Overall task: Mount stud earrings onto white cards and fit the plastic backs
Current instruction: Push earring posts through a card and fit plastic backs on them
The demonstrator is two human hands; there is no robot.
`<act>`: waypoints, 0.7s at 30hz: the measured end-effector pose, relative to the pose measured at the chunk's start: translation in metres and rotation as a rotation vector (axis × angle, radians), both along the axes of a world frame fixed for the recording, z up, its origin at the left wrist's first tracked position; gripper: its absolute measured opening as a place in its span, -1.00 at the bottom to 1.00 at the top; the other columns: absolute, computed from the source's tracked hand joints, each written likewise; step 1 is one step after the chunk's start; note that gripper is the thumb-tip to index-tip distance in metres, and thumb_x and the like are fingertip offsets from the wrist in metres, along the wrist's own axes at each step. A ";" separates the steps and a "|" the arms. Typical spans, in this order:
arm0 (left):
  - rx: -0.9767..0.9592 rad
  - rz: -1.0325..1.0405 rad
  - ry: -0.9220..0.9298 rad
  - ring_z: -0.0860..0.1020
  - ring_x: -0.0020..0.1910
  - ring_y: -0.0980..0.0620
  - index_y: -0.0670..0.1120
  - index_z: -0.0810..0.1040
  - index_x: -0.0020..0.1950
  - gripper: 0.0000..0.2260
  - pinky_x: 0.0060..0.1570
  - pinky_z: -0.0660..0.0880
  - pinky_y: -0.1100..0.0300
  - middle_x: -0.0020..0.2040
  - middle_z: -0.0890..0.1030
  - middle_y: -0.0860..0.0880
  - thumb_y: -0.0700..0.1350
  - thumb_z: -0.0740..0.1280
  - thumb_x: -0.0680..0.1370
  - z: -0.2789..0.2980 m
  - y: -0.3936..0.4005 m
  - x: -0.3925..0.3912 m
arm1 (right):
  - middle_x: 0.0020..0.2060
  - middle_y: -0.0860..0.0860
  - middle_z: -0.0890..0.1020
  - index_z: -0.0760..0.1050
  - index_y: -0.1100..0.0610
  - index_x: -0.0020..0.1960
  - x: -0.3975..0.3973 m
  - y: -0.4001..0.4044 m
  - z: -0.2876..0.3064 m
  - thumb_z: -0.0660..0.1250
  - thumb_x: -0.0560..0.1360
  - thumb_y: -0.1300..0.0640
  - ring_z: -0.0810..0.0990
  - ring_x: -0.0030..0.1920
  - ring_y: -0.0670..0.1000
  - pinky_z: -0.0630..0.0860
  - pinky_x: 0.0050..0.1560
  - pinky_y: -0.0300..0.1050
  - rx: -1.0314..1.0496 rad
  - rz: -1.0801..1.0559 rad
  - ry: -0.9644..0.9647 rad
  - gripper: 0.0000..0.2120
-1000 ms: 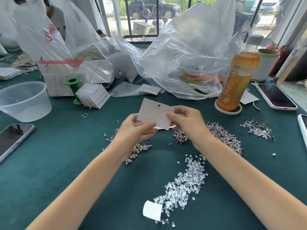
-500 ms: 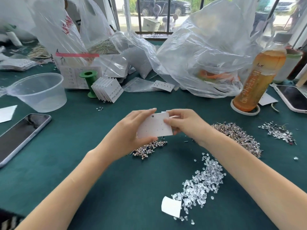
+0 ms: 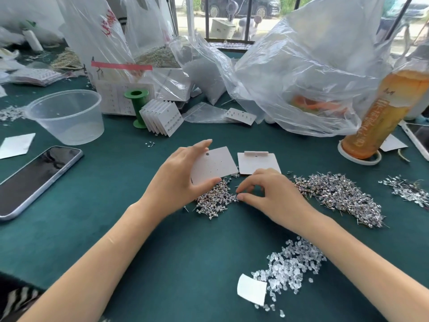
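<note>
My left hand point(image 3: 181, 180) grips a blank white card point(image 3: 214, 166) by its left edge and holds it tilted just above a small pile of stud earrings point(image 3: 213, 202). A second white card point(image 3: 257, 162) with a folded top tab lies flat on the green cloth to its right. My right hand point(image 3: 271, 194) is down at that pile's right edge, fingers curled, thumb and forefinger tips close together. Whether a stud sits between them is too small to tell. Clear plastic backs point(image 3: 290, 268) lie heaped at the lower right.
Larger stud piles point(image 3: 336, 196) lie right of my hands. An orange drink bottle point(image 3: 380, 117) stands at the right, a phone point(image 3: 34, 182) and a clear tub point(image 3: 67, 116) at the left. Filled cards point(image 3: 162, 117) lean on a green spool point(image 3: 137, 108). Plastic bags point(image 3: 301, 77) crowd the back.
Both hands held the cards together in the air. Now my right hand has let go and dropped to the stud pile, one card lies on the cloth, and my left hand keeps the other.
</note>
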State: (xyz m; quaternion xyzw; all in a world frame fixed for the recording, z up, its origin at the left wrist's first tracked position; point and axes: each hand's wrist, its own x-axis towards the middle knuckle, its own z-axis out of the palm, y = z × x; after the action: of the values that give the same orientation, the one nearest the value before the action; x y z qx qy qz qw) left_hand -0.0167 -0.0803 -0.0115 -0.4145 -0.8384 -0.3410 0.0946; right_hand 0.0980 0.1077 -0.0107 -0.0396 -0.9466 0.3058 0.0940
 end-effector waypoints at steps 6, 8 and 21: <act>-0.015 -0.018 0.005 0.42 0.21 0.16 0.06 0.29 0.44 -0.33 0.18 0.21 0.47 0.20 0.53 0.10 0.13 0.44 0.39 -0.001 0.001 0.001 | -0.25 -0.15 0.55 0.61 -0.09 -0.18 0.000 -0.002 -0.001 0.45 0.44 0.06 0.41 -0.07 -0.09 0.41 -0.02 -0.07 -0.030 0.022 0.022 -0.93; -0.027 -0.024 0.006 0.42 0.21 0.15 0.06 0.28 0.44 -0.33 0.19 0.24 0.43 0.20 0.53 0.08 0.15 0.43 0.39 -0.002 0.003 0.003 | -0.26 -0.16 0.54 0.60 -0.08 -0.19 -0.001 -0.001 -0.002 0.44 0.44 0.08 0.41 -0.09 -0.11 0.39 -0.07 -0.12 -0.025 0.035 0.033 -0.92; -0.052 -0.066 0.029 0.44 0.19 0.10 0.00 0.32 0.43 -0.35 0.17 0.27 0.37 0.18 0.56 0.05 0.12 0.44 0.40 -0.006 0.008 0.005 | -0.19 -0.16 0.57 0.61 -0.05 -0.16 0.002 0.003 -0.005 0.47 0.42 0.07 0.40 -0.07 -0.11 0.33 -0.03 -0.21 0.019 0.070 0.051 -0.95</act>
State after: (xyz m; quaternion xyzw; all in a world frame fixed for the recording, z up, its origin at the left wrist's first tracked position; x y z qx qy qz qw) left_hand -0.0115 -0.0725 -0.0174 -0.4492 -0.8315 -0.3159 0.0845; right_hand 0.0997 0.1104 -0.0159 0.0021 -0.9475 0.3009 0.1079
